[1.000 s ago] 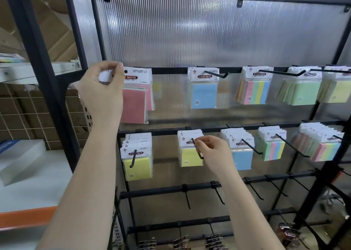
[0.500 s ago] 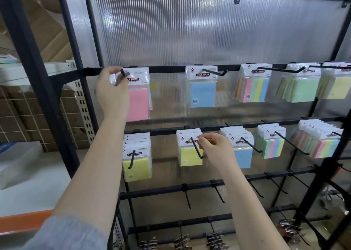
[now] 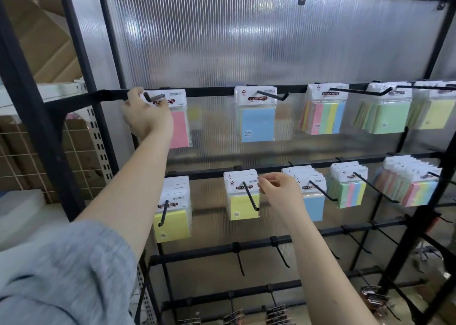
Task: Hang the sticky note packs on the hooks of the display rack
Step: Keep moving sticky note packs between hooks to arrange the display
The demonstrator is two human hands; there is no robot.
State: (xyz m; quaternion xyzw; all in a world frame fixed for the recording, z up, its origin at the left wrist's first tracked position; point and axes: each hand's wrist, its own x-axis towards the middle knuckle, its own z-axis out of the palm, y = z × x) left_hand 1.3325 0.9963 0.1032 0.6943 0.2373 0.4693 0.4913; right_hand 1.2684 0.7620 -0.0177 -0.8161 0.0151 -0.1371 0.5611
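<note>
A black display rack (image 3: 283, 91) carries rows of hooks in front of a ribbed clear panel. My left hand (image 3: 145, 115) grips a pink sticky note pack (image 3: 180, 124) at its white header, which sits on the top row's leftmost hook (image 3: 154, 97). My right hand (image 3: 278, 194) pinches the right edge of a yellow sticky note pack (image 3: 243, 201) hanging on a second-row hook (image 3: 250, 198).
More packs hang on both rows: blue (image 3: 256, 119), striped (image 3: 325, 113), green (image 3: 388, 112), a yellow stack (image 3: 172, 211) at lower left. Bare hooks (image 3: 280, 252) line the third and fourth rails. Binder clips (image 3: 276, 312) hang at the bottom. A white shelf (image 3: 27, 216) stands at left.
My left hand has slid the pink pack back along the top left hook, whose tip now shows in front of the header. My right hand stays at the yellow pack's header.
</note>
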